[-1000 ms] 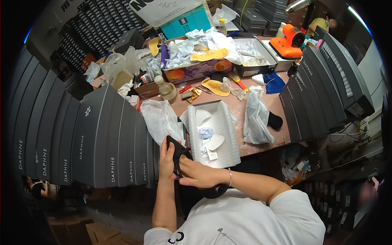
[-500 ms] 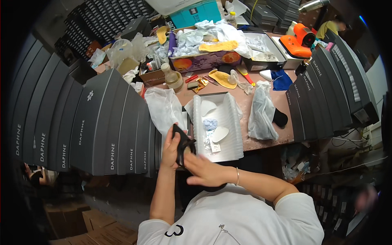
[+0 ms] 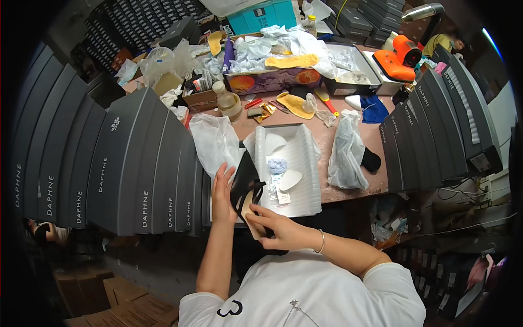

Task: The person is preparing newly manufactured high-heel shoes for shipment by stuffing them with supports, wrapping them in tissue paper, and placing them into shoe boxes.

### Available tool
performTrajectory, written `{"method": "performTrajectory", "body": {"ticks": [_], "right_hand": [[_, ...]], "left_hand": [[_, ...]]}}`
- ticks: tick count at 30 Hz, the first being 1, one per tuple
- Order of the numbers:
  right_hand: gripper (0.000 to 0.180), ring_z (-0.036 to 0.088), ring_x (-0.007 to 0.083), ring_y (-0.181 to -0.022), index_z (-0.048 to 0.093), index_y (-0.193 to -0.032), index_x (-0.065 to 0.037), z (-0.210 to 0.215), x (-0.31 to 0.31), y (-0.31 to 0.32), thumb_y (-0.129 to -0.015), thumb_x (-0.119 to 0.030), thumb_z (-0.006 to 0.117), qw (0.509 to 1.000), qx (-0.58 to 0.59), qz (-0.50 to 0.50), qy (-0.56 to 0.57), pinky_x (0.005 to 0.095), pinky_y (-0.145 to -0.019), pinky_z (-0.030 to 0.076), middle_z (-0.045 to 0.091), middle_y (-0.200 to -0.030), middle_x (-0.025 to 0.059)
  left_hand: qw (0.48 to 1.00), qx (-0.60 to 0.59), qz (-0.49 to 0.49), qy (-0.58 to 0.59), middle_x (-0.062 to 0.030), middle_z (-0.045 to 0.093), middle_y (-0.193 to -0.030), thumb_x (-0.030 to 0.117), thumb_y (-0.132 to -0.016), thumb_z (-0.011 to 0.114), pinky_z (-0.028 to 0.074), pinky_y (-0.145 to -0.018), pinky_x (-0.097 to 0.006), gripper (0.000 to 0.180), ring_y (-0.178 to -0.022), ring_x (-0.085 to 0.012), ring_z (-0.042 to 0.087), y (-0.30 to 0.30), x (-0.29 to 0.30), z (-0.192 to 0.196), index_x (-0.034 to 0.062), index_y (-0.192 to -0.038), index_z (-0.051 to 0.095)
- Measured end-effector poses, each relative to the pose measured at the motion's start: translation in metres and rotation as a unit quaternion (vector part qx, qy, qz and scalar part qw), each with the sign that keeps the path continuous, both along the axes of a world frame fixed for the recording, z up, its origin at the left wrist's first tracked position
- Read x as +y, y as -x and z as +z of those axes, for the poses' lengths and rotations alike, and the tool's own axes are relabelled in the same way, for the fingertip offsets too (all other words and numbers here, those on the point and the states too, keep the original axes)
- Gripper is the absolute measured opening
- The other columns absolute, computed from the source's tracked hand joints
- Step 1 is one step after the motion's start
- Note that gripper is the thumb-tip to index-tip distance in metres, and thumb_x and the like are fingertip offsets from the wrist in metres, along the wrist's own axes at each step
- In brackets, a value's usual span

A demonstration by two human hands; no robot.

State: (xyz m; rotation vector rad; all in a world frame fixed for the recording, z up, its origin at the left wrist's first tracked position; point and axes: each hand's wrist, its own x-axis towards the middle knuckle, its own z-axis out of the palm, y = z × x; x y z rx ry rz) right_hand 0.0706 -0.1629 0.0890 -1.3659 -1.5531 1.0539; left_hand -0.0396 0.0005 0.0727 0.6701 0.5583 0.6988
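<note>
A black slingback-style shoe (image 3: 243,175) with a beige insole is tilted in front of me, its pointed toe upward. My right hand (image 3: 284,228) grips it near the heel end, fingers at the strap and insole, thumb at the lower edge. Along the shoe's left side, my left hand (image 3: 222,197) has its fingers stretched upward, the palm against the shoe; part of that hand is hidden behind it. Just beyond is an open shoebox (image 3: 305,201) lined with white padded wrap, holding white shaped inserts (image 3: 290,180), a crumpled bluish paper ball (image 3: 277,166) and a small tag (image 3: 283,195).
Dark grey shoeboxes (image 3: 131,163) stand in a row at left, with more (image 3: 430,131) at right. A translucent bag (image 3: 347,158) lies beside a black item (image 3: 371,161). Behind are a glass bottle (image 3: 229,106), yellow insoles (image 3: 294,104), a paper-filled carton (image 3: 272,83) and an orange device (image 3: 396,59).
The shoe has turned so its insole shows more, with the toe higher. My right hand has shifted from its front to grip the heel end, and my left fingers have straightened.
</note>
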Motion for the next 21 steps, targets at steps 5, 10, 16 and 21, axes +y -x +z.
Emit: {"method": "performTrajectory", "body": {"ticks": [5, 10, 16, 21], "right_hand": [[0.037, 0.065, 0.0238, -0.096, 0.06, -0.118, 0.0, -0.012, 0.014, -0.046, -0.082, -0.008, 0.061, 0.995, 0.012, 0.08, 0.061, 0.0323, -0.082, 0.051, 0.066, -0.11, 0.0167], [0.035, 0.051, 0.0264, -0.114, 0.063, -0.111, -0.009, -0.056, 0.032, -0.111, -0.076, -0.015, 0.066, 0.782, -0.606, -0.113, -0.096, 0.0529, -0.103, 0.031, 0.06, -0.114, 0.0094], [0.014, 0.061, 0.0315, -0.089, 0.056, -0.09, -0.006, 0.011, 0.035, -0.076, -0.079, -0.014, 0.062, 0.926, -0.364, -0.095, 0.004, 0.0485, -0.081, 0.046, 0.063, -0.09, 0.0127], [0.019, 0.063, 0.0365, -0.067, 0.05, -0.093, -0.002, 0.001, 0.053, -0.024, -0.081, -0.014, 0.058, 0.948, -0.303, -0.089, -0.019, 0.0441, -0.055, 0.051, 0.062, -0.079, 0.0169]], "left_hand": [[0.996, 0.066, -0.014, 0.055, -0.0136, 0.052, -0.127, 0.019, -0.1, 0.044, 0.05, -0.094, -0.039, 0.043, -0.113, -0.0238, 0.057, 0.02, -0.061, -0.034, 0.0068, -0.14, 0.033], [0.974, -0.032, -0.018, 0.225, -0.0165, 0.056, -0.122, 0.039, -0.099, 0.044, 0.055, -0.085, -0.039, 0.049, -0.106, -0.0286, 0.06, 0.017, -0.046, -0.032, 0.0004, -0.128, 0.046], [0.985, -0.019, 0.014, 0.174, -0.013, 0.053, -0.125, 0.044, -0.098, 0.043, 0.053, -0.084, -0.04, 0.05, -0.104, -0.0246, 0.058, 0.022, -0.041, -0.037, 0.0055, -0.13, 0.044], [0.997, 0.007, 0.047, 0.053, -0.0077, 0.042, -0.136, 0.039, -0.099, 0.046, 0.035, -0.105, -0.038, 0.052, -0.126, -0.0215, 0.04, -0.001, -0.073, -0.024, 0.0124, -0.14, 0.029]]}}
